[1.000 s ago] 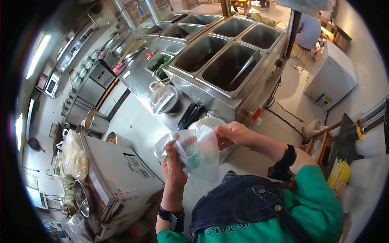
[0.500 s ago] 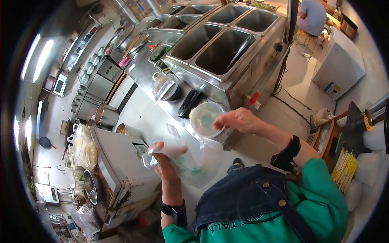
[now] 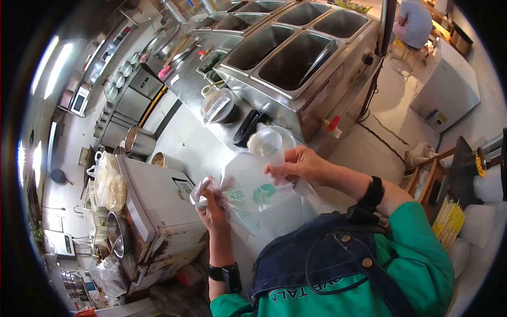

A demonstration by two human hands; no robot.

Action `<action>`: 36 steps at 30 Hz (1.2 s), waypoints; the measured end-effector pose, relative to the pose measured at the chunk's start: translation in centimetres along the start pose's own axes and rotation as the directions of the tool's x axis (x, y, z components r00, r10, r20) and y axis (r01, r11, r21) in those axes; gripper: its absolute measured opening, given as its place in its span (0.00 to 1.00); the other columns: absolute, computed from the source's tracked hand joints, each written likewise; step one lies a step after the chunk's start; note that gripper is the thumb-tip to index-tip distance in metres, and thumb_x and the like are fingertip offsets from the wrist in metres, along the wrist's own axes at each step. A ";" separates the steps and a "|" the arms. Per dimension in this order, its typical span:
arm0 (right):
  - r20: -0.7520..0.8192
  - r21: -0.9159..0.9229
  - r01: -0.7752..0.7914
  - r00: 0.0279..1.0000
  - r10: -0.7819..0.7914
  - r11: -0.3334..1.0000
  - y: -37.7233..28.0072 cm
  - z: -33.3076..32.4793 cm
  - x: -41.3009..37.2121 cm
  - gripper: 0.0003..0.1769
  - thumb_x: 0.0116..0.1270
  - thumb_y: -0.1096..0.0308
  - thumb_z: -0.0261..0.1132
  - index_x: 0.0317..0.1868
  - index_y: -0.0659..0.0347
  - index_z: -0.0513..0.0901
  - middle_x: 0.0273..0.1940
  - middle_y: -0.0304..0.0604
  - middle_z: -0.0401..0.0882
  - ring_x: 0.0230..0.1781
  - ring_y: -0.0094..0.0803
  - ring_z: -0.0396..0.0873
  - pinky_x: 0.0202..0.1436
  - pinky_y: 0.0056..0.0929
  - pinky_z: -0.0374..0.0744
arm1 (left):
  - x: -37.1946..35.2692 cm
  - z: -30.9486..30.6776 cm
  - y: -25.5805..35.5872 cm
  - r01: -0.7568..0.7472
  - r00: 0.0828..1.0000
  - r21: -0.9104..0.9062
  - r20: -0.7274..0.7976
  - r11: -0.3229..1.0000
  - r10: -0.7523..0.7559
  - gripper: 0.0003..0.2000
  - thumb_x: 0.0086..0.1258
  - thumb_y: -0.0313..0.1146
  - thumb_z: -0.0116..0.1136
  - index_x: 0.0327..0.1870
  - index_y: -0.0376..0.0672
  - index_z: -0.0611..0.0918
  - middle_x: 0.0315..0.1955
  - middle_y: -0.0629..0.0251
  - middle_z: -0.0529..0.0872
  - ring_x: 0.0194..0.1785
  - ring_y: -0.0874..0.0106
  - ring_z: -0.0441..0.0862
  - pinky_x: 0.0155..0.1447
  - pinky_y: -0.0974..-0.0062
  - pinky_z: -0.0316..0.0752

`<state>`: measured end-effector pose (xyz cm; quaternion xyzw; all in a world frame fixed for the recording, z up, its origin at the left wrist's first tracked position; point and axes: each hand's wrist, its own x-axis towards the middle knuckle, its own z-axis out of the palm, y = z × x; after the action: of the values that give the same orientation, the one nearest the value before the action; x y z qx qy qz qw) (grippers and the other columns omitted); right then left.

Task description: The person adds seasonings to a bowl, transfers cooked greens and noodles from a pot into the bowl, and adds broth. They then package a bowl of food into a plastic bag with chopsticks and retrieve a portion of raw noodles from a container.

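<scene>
A thin white plastic bag point(image 3: 259, 211) with green print is stretched between my two hands in front of my apron. Bunched plastic at its left edge is gripped by my left hand point(image 3: 212, 211). My right hand point(image 3: 300, 165) pinches the bag's upper right side, where a translucent flap of plastic rises beside the fingers. Just beyond the right fingers stands a round clear-lidded tub point(image 3: 288, 138), partly covered by that flap. Beside it on the steel counter lies a black item point(image 3: 248, 129), with a lidded dark container point(image 3: 217, 105) further left.
A steel food warmer point(image 3: 296, 63) with deep wells stands ahead, with a red-handled tap point(image 3: 332, 124) at its side. On my left is a white freezer point(image 3: 153, 211). To my right, a wooden shelf point(image 3: 433, 169) holds bundled sticks point(image 3: 449, 219). A person point(image 3: 413, 24) sits at the back right.
My right hand has moved left and down from over the tub and now grips the bag. The bag, bunched at the left hand before, is spread wide with its print showing.
</scene>
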<state>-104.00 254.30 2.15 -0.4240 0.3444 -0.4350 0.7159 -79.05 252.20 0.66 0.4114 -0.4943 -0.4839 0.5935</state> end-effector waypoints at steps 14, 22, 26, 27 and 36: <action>-0.022 -0.246 -0.048 0.999 0.044 0.968 5.0 0.0 -0.4 0.13 0.57 0.60 0.65 0.36 0.61 0.82 0.27 0.32 0.79 0.26 0.15 0.73 0.30 0.15 0.72 | -1.4 2.3 -0.6 0.187 0.982 -0.088 0.006 0.978 -0.187 0.16 0.71 0.41 0.41 0.53 0.41 0.68 0.35 0.51 0.81 0.37 0.67 0.80 0.31 0.81 0.69; -0.363 -0.178 -0.196 0.924 0.120 0.964 6.0 -1.7 -2.4 0.12 0.54 0.60 0.67 0.26 0.62 0.82 0.19 0.31 0.75 0.19 0.15 0.70 0.24 0.15 0.70 | -3.7 1.2 -3.7 0.415 0.898 0.103 0.116 0.904 -0.425 0.15 0.70 0.39 0.43 0.50 0.39 0.75 0.29 0.69 0.80 0.27 0.84 0.71 0.29 0.88 0.63; -0.433 -0.193 -0.212 0.895 0.110 0.958 5.6 -2.1 -3.9 0.11 0.55 0.63 0.67 0.22 0.61 0.81 0.19 0.31 0.75 0.19 0.15 0.70 0.24 0.15 0.69 | -4.9 2.2 -5.4 0.428 0.898 0.053 0.082 0.902 -0.432 0.16 0.70 0.39 0.44 0.48 0.37 0.76 0.26 0.73 0.78 0.26 0.87 0.69 0.27 0.90 0.60; -0.369 -0.113 -0.166 0.922 0.114 0.980 5.6 -2.2 -4.2 0.11 0.55 0.63 0.67 0.23 0.61 0.81 0.20 0.32 0.75 0.21 0.15 0.70 0.25 0.15 0.69 | -4.9 1.9 -5.9 0.428 0.900 0.047 0.074 0.903 -0.430 0.16 0.70 0.39 0.44 0.48 0.37 0.76 0.26 0.73 0.78 0.26 0.87 0.69 0.27 0.90 0.60; -0.409 -0.058 -0.133 0.907 0.098 0.989 7.4 -4.2 -6.0 0.10 0.55 0.64 0.66 0.25 0.63 0.81 0.22 0.33 0.77 0.23 0.17 0.72 0.28 0.15 0.70 | -5.5 3.6 -6.8 0.554 0.804 0.107 0.190 0.825 -0.564 0.18 0.68 0.44 0.47 0.46 0.37 0.76 0.28 0.65 0.82 0.17 0.87 0.64 0.20 0.87 0.58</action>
<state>-107.48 260.44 -5.55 -0.3336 0.5277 -0.4553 0.6348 -83.96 256.27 -6.36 0.4980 -0.4230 -0.6668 0.3584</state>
